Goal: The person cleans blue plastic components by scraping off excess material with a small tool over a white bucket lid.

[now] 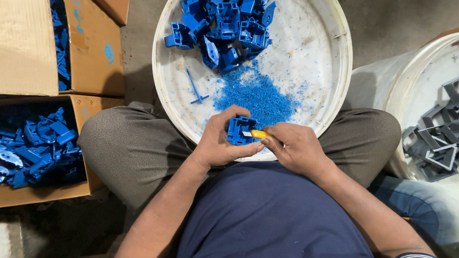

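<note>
My left hand clamps the blue plastic part over the white tub so shavings drop in, while my right hand grips the yellow-handled knife.

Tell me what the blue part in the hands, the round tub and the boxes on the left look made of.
Blue square part: moulded plastic, matt, with blue shavings lying nearby. White round tub: probably plastic, scuffed and dusty. Brown boxes: corrugated cardboard, with folded flaps.
</note>
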